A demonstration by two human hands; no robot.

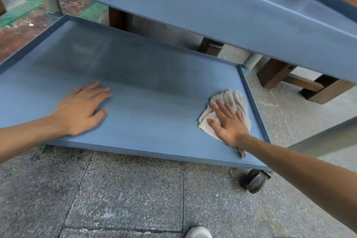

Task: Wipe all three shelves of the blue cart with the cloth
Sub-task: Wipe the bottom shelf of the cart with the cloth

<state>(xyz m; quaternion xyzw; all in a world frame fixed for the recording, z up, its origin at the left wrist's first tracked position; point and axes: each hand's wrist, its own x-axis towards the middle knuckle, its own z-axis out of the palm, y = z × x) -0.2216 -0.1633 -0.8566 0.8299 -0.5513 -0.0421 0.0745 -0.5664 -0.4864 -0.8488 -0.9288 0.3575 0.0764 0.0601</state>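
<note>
The blue cart's bottom shelf (146, 91) fills the middle of the head view, with a higher shelf (222, 6) jutting out above it. A crumpled beige cloth (233, 100) lies at the shelf's right end, close to the raised side rim. My right hand (227, 121) presses flat on the cloth with fingers spread. My left hand (81, 110) rests palm down on the bare shelf at the left, holding nothing.
A dark caster wheel (254, 180) sits under the shelf's near right corner. Grey cart posts (251, 61) rise at the corners. Wooden furniture legs (274, 73) stand on the speckled stone floor beyond the cart. A white shoe (198, 232) shows at the bottom edge.
</note>
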